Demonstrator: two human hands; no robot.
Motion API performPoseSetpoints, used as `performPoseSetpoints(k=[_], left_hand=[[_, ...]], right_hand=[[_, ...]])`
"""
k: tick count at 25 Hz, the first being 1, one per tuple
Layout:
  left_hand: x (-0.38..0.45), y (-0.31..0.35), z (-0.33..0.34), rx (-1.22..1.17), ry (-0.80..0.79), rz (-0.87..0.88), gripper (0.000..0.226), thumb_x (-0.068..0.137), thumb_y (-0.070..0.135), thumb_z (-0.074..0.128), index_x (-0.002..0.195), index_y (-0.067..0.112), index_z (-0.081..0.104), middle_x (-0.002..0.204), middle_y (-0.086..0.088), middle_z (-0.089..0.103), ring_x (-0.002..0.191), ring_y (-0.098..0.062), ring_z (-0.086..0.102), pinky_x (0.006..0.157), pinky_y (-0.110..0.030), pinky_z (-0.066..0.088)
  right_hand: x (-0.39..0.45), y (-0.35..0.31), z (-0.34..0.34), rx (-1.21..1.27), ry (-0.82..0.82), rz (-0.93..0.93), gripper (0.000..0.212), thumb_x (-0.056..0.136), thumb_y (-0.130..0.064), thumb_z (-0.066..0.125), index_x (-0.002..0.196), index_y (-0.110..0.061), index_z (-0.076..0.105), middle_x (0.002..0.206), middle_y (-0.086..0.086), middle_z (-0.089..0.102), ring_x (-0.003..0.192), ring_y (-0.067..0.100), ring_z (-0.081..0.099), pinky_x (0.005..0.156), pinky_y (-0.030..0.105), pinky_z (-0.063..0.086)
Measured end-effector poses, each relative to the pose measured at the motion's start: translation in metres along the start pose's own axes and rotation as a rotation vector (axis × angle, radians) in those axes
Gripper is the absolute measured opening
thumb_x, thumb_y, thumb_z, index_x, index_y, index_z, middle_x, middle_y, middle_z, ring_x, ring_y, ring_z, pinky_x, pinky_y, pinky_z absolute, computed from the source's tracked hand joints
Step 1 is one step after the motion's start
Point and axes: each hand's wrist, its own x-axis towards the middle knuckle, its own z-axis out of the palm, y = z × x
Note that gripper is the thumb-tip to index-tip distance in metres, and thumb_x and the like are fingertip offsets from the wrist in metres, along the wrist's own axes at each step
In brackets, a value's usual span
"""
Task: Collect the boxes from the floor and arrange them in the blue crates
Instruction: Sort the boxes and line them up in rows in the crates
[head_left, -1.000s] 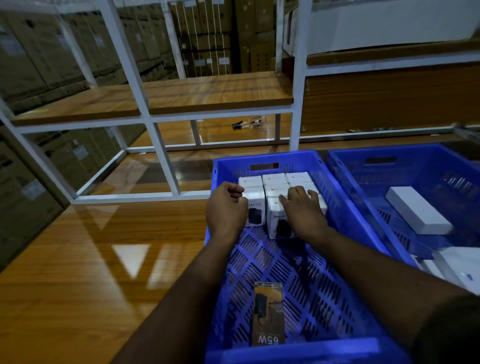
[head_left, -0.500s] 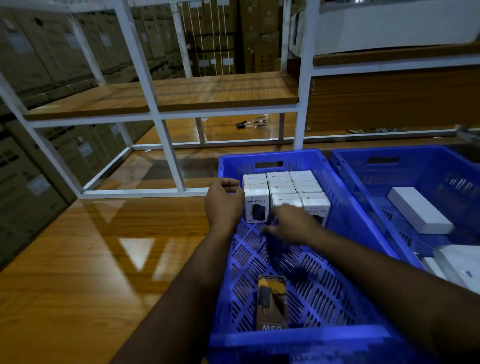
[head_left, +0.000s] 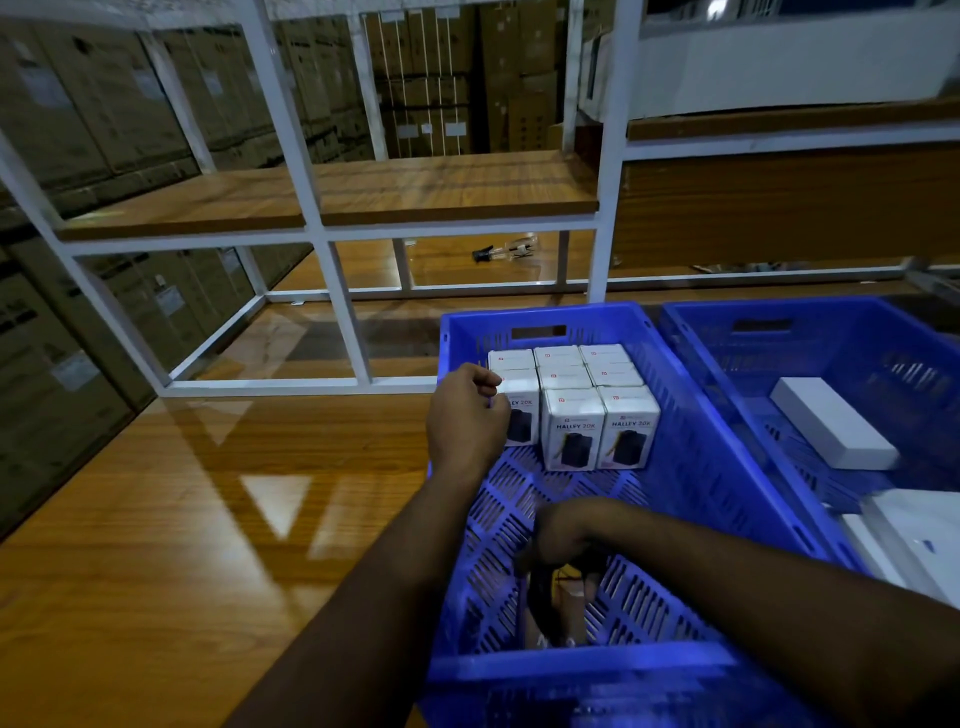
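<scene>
With white upright cartons (head_left: 571, 400) blocked at 12 o'clock of the blue perforated plastic crate (head_left: 701, 447), left hand (head_left: 467, 415), loosely curled, steadies them, right hand (head_left: 569, 535) grips the brown flat box (head_left: 571, 613) at 6 o'clock, unplaced.

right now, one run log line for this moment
left hand: against white boxes | right hand: gripping dark box | left crate

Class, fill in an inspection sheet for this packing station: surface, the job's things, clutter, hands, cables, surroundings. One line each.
Surface: glossy wooden top with light reflections.
Job's things: left blue crate holds white boxes in three rows at its far end and a dark box lying near its front; right blue crate holds a flat white box.
Clutter: small dark object on the lower shelf behind.
Hands: left hand touches the front-left white box; right hand grips the dark box.
Cables: nothing seen.
Surroundings: white metal racking, stacked brown cartons.
</scene>
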Motion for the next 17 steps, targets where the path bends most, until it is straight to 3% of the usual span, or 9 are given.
performPoseSetpoints(k=[4,9,12,14,17], left_hand=[[-0.002,-0.002,0.004,0.007,-0.034,0.030,0.013,0.086,0.017,0.067,0.097,0.022,0.064,0.091,0.007,0.067,0.082,-0.013,0.064,0.078,-0.036,0.057],[-0.007,-0.001,0.009,0.017,-0.248,0.001,0.010,0.091,0.024,0.066,0.099,0.020,0.062,0.090,0.006,0.067,0.089,-0.018,0.066,0.081,-0.036,0.055],[-0.010,0.001,0.012,0.085,-0.445,-0.010,0.034,0.097,0.043,0.059,0.112,0.013,0.059,0.108,-0.003,0.066,0.103,-0.022,0.062,0.088,-0.038,0.053],[-0.009,0.003,0.011,0.000,-0.519,-0.053,0.045,0.097,0.050,0.056,0.122,0.013,0.053,0.119,-0.005,0.061,0.109,-0.022,0.060,0.094,-0.043,0.052],[-0.010,0.005,0.007,-0.218,-0.565,-0.164,0.054,0.091,0.052,0.064,0.129,0.019,0.043,0.124,-0.005,0.059,0.106,-0.022,0.064,0.080,-0.040,0.056]], right_hand=[[-0.005,0.022,-0.018,0.312,0.273,-0.008,0.041,0.089,-0.052,0.063,0.095,-0.011,0.060,0.096,0.017,0.065,0.077,0.027,0.059,0.065,0.037,0.053],[-0.013,0.044,-0.038,0.667,0.691,-0.106,0.038,0.085,-0.040,0.070,0.106,-0.011,0.055,0.097,0.011,0.065,0.079,0.027,0.065,0.060,0.037,0.055],[-0.014,0.049,-0.047,0.882,0.789,-0.177,0.037,0.087,-0.039,0.069,0.108,-0.012,0.054,0.098,0.010,0.064,0.081,0.026,0.066,0.063,0.037,0.055],[-0.014,0.052,-0.052,0.921,0.852,-0.182,0.033,0.087,-0.039,0.067,0.105,-0.014,0.055,0.098,0.009,0.064,0.084,0.027,0.065,0.066,0.038,0.055],[-0.017,0.052,-0.057,1.063,0.906,-0.222,0.028,0.088,-0.045,0.062,0.094,-0.018,0.058,0.096,0.010,0.067,0.085,0.028,0.066,0.075,0.046,0.059]])
